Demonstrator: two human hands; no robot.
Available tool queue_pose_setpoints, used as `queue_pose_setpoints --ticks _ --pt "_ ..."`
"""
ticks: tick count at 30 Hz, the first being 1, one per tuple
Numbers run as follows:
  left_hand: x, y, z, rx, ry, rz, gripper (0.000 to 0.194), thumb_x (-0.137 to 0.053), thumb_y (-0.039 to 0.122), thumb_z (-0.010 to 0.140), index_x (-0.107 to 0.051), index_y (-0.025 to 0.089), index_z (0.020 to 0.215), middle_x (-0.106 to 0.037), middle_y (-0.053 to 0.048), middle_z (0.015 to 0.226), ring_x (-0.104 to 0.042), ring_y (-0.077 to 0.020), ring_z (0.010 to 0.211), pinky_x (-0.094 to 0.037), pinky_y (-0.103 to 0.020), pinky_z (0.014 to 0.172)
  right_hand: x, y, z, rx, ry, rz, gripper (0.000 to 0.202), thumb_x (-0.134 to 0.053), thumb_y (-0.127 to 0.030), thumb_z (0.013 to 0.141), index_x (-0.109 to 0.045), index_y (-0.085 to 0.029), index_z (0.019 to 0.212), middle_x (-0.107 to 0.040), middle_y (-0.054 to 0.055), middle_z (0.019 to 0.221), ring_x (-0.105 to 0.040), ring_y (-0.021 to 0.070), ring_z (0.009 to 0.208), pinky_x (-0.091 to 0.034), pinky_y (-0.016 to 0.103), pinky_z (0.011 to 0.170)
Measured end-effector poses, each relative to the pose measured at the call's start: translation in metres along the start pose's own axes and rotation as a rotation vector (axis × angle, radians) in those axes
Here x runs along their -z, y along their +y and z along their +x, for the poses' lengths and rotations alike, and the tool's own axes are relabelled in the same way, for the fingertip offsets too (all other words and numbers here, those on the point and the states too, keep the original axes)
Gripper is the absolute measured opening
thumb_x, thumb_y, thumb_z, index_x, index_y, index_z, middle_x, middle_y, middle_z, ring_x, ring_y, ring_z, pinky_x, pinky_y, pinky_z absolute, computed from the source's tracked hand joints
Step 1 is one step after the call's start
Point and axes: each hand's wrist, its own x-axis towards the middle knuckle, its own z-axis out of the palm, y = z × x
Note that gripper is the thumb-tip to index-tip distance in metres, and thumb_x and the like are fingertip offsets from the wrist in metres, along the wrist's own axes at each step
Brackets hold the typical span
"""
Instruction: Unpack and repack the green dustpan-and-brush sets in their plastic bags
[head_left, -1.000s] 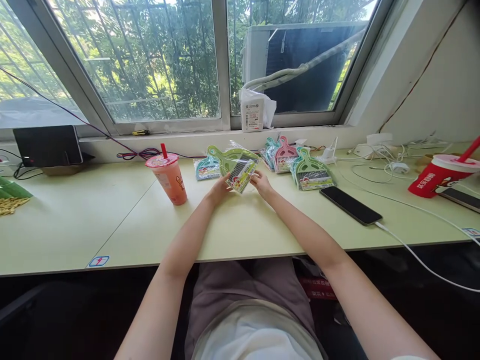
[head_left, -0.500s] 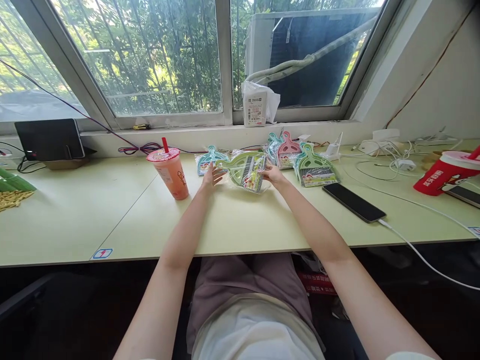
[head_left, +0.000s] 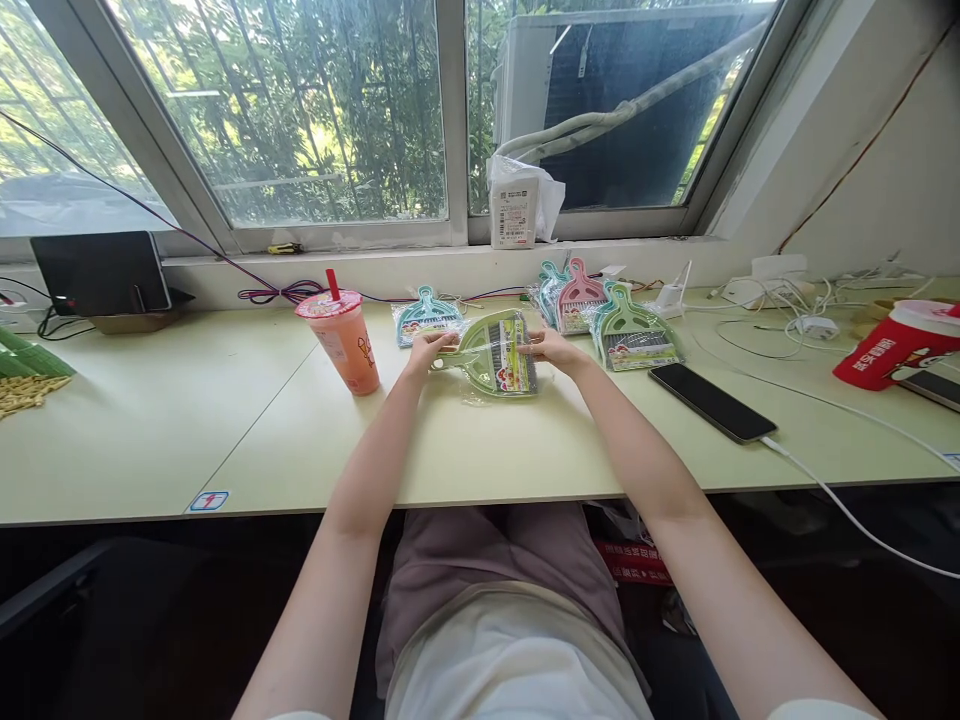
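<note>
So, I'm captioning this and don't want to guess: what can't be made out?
Head view:
- Fine text on the held green packet: too small, under shiny wrap.
- Print on the white box: too small.
- Straw of the red cup: cut off by right edge.
- Dark device beside it: partly hidden by the cup, end cut off.

Dustpan (head_left: 487, 358) between cup (head_left: 346, 345) and phone (head_left: 712, 402)

The right edge cuts off the red cup (head_left: 892, 348). Print on the held green dustpan (head_left: 481, 358) is too small to read.
</note>
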Motion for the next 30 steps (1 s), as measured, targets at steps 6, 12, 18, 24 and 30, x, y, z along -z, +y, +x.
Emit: queue_pose_setpoints --ticks 6,12,18,24,30 --pt "-0.003 -0.006 0.004 0.017 0.098 0.003 0.020 -0.080 0.033 0.071 -0.074 0.015 0.074 -0.073 -0.008 0.079 -0.068 -0.0193 0.073 -0.055 -0.031 0.069 0.010 -0.003 0.003 -0.013 0.070 0.042 0.032 -0.089 -0.012 0.061 -0.075 -0.014 0.090 -0.077 0.008 0.089 -0.070 0.0169 0.076 -0.060 0.031 0.075" --pt "-0.009 -0.005 -0.001 0.175 -0.154 -0.184 0.062 -0.062 0.071 0.079 -0.069 0.020 0.113 -0.073 -0.013 0.110 -0.073 -0.0244 0.089 -0.059 -0.033 0.072 0.010 -0.001 0.010 -0.019 0.240 0.183 0.030 -0.088 -0.008 0.062 -0.072 -0.015 0.087 -0.076 0.005 0.084 -0.070 0.0158 0.074 -0.062 0.030 0.074" --pt "-0.020 -0.010 -0.011 0.159 -0.388 0.068 0.053 -0.084 0.050 0.070 -0.073 0.016 0.109 -0.075 -0.016 0.102 -0.075 -0.0252 0.083 -0.057 -0.027 0.066 0.002 0.004 0.014 -0.061 0.387 0.325 0.020 -0.078 0.000 0.073 -0.068 -0.015 0.083 -0.075 0.003 0.081 -0.070 0.0125 0.072 -0.063 0.027 0.079" --pt "0.002 -0.013 0.004 0.214 0.036 -0.007 0.029 -0.079 0.028 0.080 -0.072 0.013 0.104 -0.073 -0.009 0.088 -0.073 -0.0144 0.064 -0.049 -0.017 0.049 0.019 0.009 0.021 -0.056 0.480 0.342 0.021 -0.081 -0.005 0.071 -0.066 -0.015 0.081 -0.073 0.001 0.074 -0.070 0.0133 0.070 -0.063 0.026 0.074" --pt "0.016 -0.006 0.011 0.148 0.372 -0.556 0.046 -0.060 0.022 0.096 -0.048 0.018 0.140 -0.069 -0.012 0.116 -0.073 -0.0142 0.095 -0.060 -0.019 0.079 0.037 0.020 0.023 -0.055 0.623 0.508 0.022 -0.075 -0.001 0.074 -0.064 -0.016 0.084 -0.068 -0.004 0.067 -0.065 0.0078 0.059 -0.058 0.017 0.059"
